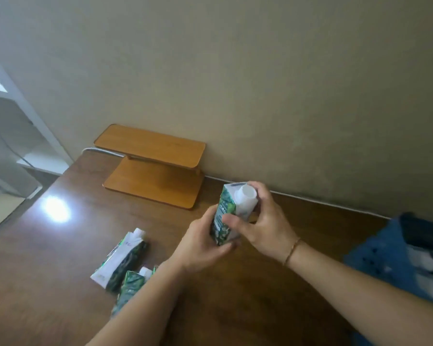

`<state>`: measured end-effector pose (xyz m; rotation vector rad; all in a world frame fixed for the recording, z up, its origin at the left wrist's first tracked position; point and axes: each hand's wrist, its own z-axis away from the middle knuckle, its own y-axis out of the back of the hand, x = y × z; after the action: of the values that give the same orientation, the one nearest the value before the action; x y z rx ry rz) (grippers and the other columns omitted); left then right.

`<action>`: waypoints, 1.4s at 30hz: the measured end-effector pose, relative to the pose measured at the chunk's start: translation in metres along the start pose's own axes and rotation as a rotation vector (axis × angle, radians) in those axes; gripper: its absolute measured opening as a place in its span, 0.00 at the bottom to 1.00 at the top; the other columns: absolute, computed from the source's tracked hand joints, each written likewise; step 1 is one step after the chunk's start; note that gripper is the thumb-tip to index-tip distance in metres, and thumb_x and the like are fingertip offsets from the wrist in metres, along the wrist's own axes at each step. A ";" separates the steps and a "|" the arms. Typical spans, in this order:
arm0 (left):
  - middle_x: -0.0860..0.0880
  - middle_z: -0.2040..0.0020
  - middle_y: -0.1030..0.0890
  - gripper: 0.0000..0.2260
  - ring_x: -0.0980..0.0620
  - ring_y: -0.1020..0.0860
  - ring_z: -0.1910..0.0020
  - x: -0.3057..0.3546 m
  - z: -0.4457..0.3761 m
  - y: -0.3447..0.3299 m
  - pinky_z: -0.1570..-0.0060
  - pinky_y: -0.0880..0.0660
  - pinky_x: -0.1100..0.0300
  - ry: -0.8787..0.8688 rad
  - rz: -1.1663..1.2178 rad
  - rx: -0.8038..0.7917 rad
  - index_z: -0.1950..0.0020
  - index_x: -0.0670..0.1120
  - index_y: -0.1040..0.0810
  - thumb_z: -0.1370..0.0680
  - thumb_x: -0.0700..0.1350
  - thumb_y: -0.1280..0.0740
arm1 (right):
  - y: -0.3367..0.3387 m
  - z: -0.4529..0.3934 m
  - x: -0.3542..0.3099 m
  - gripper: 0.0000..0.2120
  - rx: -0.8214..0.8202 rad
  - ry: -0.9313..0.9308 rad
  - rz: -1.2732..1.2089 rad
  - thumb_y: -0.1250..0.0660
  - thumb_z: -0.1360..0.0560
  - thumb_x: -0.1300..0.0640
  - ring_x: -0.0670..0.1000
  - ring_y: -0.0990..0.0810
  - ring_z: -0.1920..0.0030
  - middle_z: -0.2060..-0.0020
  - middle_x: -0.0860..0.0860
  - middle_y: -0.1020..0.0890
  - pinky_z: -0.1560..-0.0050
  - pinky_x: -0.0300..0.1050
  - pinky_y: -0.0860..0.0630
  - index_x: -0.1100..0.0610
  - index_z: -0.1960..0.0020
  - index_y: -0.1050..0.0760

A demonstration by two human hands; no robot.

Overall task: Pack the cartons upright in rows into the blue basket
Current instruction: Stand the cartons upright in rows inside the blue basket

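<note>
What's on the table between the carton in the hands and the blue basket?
In the head view, only the right hand and its wrist come between the held carton and the blue basket. The brown table there looks bare.

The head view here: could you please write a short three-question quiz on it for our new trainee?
1. True or false: the carton with the white cap is held by both the left hand and the right hand.
2. How many cartons lie on the wooden table near the left forearm?
3. Where is the blue basket: A) far left, B) right edge, C) on the wooden shelf?

Key: 1 true; 2 two, a nearer one and a farther one; 3 B.
</note>
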<state>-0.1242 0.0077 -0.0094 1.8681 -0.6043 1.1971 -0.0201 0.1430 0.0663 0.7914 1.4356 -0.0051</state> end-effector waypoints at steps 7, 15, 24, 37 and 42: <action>0.55 0.38 0.22 0.35 0.52 0.19 0.43 0.081 -0.016 -0.109 0.48 0.19 0.54 -0.213 0.015 -0.109 0.28 0.48 0.32 0.30 0.52 0.22 | 0.147 0.110 -0.004 0.23 0.231 0.124 0.158 0.24 0.32 0.50 0.41 0.18 0.57 0.55 0.43 0.18 0.62 0.31 0.24 0.51 0.39 0.28; 0.64 0.32 0.28 0.28 0.67 0.28 0.37 0.144 -0.010 -0.221 0.38 0.23 0.56 0.074 0.222 -0.244 0.29 0.62 0.34 0.27 0.68 0.35 | 0.311 0.236 0.033 0.19 0.732 -0.134 0.480 0.23 0.35 0.48 0.41 0.20 0.63 0.61 0.44 0.18 0.64 0.26 0.28 0.47 0.47 0.25; 0.61 0.30 0.30 0.29 0.54 0.30 0.31 0.139 0.007 -0.262 0.33 0.30 0.42 0.193 0.386 -0.158 0.27 0.64 0.39 0.28 0.61 0.37 | 0.317 0.178 0.139 0.28 0.347 -0.512 0.777 0.24 0.31 0.46 0.61 0.20 0.52 0.47 0.58 0.21 0.57 0.49 0.24 0.55 0.39 0.32; 0.61 0.31 0.30 0.29 0.55 0.29 0.32 0.136 0.005 -0.264 0.34 0.28 0.46 0.235 0.401 -0.147 0.26 0.62 0.39 0.27 0.60 0.36 | 0.301 0.166 0.194 0.32 0.308 -0.813 0.251 0.38 0.23 0.56 0.60 0.22 0.50 0.41 0.59 0.23 0.47 0.51 0.24 0.49 0.24 0.49; 0.61 0.31 0.29 0.27 0.62 0.30 0.32 0.114 0.017 -0.232 0.34 0.29 0.59 0.251 0.212 -0.183 0.29 0.61 0.31 0.26 0.69 0.40 | 0.294 0.153 0.127 0.16 0.302 -0.646 0.881 0.39 0.24 0.54 0.54 0.20 0.61 0.57 0.51 0.17 0.62 0.49 0.20 0.50 0.37 0.28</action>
<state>0.1065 0.1250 0.0023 1.5006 -0.7571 1.4367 0.2695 0.3467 0.0853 1.4613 0.4058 0.1842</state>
